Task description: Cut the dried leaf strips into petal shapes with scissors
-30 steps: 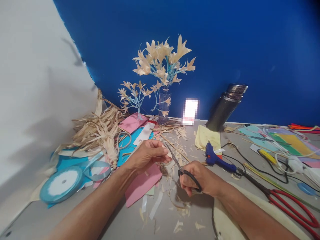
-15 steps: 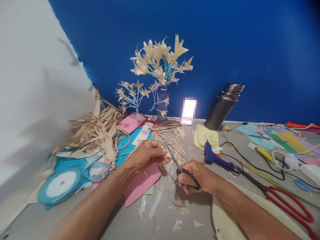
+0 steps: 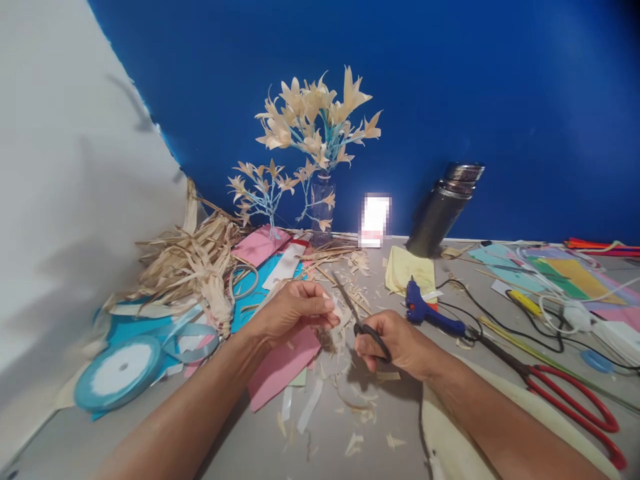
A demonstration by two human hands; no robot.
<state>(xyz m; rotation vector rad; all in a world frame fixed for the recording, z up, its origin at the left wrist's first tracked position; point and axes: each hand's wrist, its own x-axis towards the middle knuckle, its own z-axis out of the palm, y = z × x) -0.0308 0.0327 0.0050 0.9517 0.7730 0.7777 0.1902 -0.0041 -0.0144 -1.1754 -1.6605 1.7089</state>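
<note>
Left hand [image 3: 293, 312] pinches a pale husk piece [image 3: 336, 316], seemingly frayed; right hand [image 3: 395, 343] grips black-handled scissors [image 3: 361, 323].

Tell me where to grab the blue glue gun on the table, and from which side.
Grip the glue gun by its handle, the thick stretch running toward the cord end at right, coming from above. It lies flat on the table, nozzle end up-left, clear of the right hand. Probably avoid the nozzle.
</note>
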